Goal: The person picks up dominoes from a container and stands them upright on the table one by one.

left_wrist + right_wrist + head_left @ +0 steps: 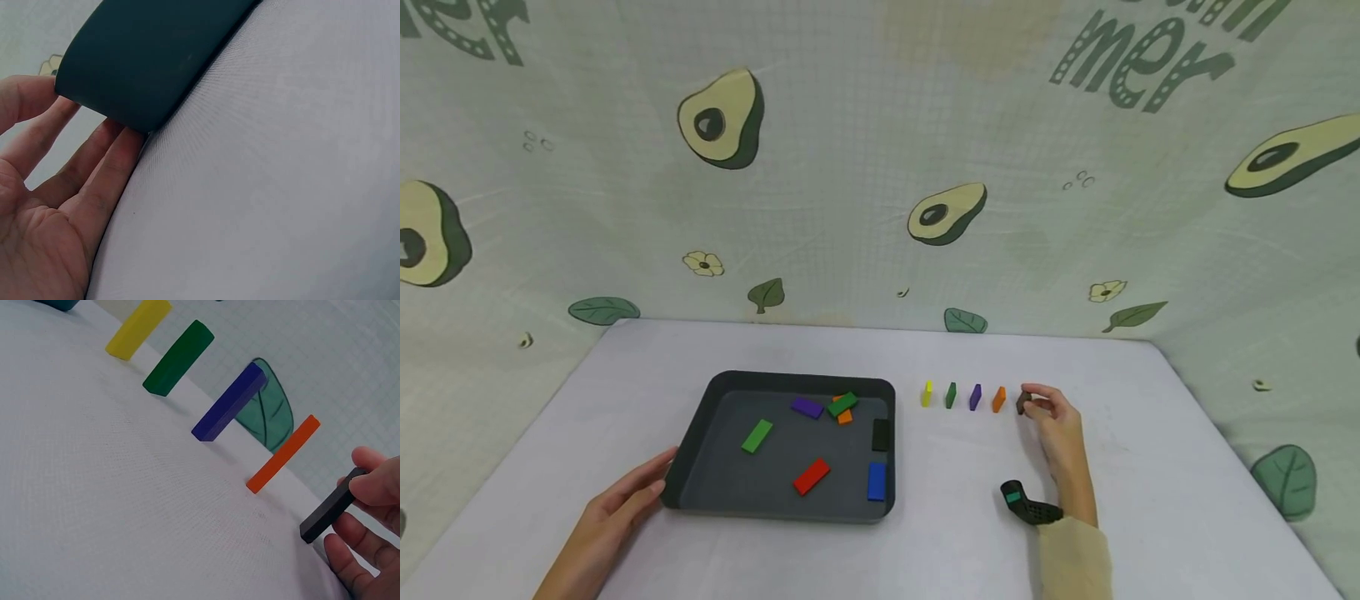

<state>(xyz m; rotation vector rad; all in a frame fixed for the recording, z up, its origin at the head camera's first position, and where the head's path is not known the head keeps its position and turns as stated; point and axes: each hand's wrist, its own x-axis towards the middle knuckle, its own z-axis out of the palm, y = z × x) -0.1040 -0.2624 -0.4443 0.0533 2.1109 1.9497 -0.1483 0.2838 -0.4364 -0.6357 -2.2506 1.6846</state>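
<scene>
My right hand (1058, 429) pinches a black block (331, 509) between thumb and fingers, at the right end of a row of standing blocks. The block's lower end is at or very near the tabletop. Left of it stand an orange block (284, 455), a purple block (230, 403), a green block (179, 359) and a yellow block (139, 330), upright on edge with gaps between them. My left hand (621, 508) touches the left side of a dark grey tray (730, 500), its fingers fairly straight against the outer wall (144, 62).
Inside the tray lie a light green block (757, 436), a purple block (807, 407), a dark green block (842, 405) across an orange one (846, 417), a red block (812, 477), a black block (881, 434) and a blue block (876, 482). A printed cloth (835, 167) hangs behind the white table (955, 542).
</scene>
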